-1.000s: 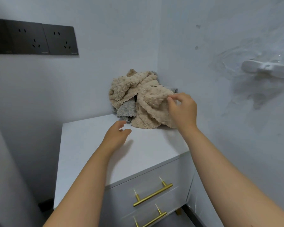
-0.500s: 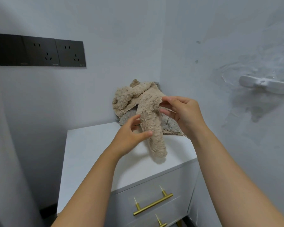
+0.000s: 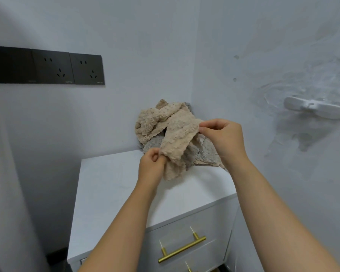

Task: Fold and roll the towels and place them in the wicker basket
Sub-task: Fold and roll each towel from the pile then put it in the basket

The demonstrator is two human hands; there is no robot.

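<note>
— What have I got hold of?

— Your left hand (image 3: 151, 165) pinches the lower edge of the beige towel (image 3: 179, 138) between thumb and curled fingers. Your right hand (image 3: 222, 138) pinches an upper corner, higher and nearer the wall. The towel hangs slanted between them, its tail dangling just above the white cabinet top (image 3: 116, 183).

— And the rest?

— Heaped in the corner right behind it are a grey towel (image 3: 202, 152) and a second beige towel (image 3: 151, 122), both touching the one you hold. No wicker basket is in view.

— What could go wrong?

— I'd judge the lifted towel may drag the heap. The fluffy cloth clings, and the grey towel lies under your right wrist, close to the cabinet's right edge. Pull sideways and it could slide off. Your two pinches are also small, so a shake might slip a corner free.

— What has changed since half a second ago?

— Then the towel hung as a narrow rope and your left hand gripped round its middle. Now it is spread wider, and that hand has moved to the edge. A second ago your left hand was open, touching nothing.
</note>
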